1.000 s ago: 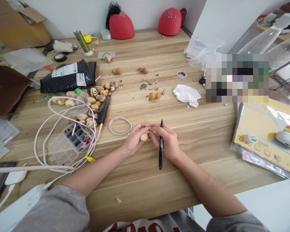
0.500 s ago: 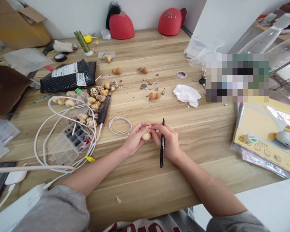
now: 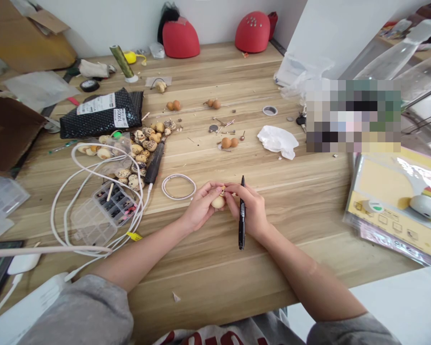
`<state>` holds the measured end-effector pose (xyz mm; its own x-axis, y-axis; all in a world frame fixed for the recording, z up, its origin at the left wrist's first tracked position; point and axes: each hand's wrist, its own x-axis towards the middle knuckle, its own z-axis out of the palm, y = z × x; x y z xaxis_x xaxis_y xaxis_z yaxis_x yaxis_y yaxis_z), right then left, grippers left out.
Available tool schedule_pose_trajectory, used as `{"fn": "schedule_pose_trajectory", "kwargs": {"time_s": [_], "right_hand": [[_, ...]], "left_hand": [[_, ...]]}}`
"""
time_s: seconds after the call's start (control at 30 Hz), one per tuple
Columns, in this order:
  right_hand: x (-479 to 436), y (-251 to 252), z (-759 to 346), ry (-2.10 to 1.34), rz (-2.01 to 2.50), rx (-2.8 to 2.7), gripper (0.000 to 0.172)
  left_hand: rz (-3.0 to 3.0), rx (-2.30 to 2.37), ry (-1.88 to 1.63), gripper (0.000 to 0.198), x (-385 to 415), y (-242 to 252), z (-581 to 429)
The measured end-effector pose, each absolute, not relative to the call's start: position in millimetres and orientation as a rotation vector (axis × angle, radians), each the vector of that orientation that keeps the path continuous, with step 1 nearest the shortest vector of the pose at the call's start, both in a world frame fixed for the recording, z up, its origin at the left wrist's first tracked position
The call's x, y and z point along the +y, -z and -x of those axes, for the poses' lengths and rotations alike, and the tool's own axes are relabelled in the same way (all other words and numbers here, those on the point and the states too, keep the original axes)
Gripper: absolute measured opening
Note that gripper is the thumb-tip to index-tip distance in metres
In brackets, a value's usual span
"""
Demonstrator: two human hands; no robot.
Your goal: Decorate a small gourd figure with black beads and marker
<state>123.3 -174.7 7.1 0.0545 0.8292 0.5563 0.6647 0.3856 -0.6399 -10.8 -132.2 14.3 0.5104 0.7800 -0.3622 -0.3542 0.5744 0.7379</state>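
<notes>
My left hand (image 3: 202, 205) is closed around a small pale gourd (image 3: 218, 202), low over the wooden table in front of me. The gourd's rounded lower part shows below the fingers, and a small dark mark sits on its upper part. My right hand (image 3: 250, 211) pinches at the gourd's top from the other side with thumb and forefinger. A black marker pen (image 3: 242, 225) rests in that same hand, upright across the fingers, with one end pointing toward me. Fingers hide part of the gourd.
Left of my hands lie a white cable loop (image 3: 179, 187), a black rotary tool (image 3: 155, 162), a heap of patterned gourds (image 3: 142, 153) and a compartment box (image 3: 115, 205). Ahead are brown gourds (image 3: 230, 142) and crumpled white paper (image 3: 278, 141). Packaged items (image 3: 395, 211) lie right.
The gourd has turned slightly between my fingers, and the dark mark on its upper part shows more clearly. Both arms and the marker pen stay almost where they were.
</notes>
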Motion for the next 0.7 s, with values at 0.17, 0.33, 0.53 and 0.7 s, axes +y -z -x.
{"fn": "schedule_pose_trajectory", "kwargs": {"time_s": [0.17, 0.33, 0.53, 0.7], "right_hand": [[-174.7, -8.3, -122.8, -0.202, 1.334, -1.665, 0.014], [-175.0, -7.2, -123.2, -0.218, 1.346, -1.667, 0.014], [-174.9, -5.7, -124.5, -0.228, 1.351, -1.666, 0.014], [-175.2, -5.7, -124.5, -0.232, 1.344, -1.664, 0.013]], "left_hand": [[-0.656, 0.742, -0.746, 0.024, -131.7, -12.3, 11.5], [-0.657, 0.741, -0.747, 0.024, -131.3, -9.8, 11.4], [-0.641, 0.738, -0.745, 0.025, -131.5, -10.7, 11.4], [-0.639, 0.727, -0.747, 0.024, -130.8, -11.3, 11.6]]}}
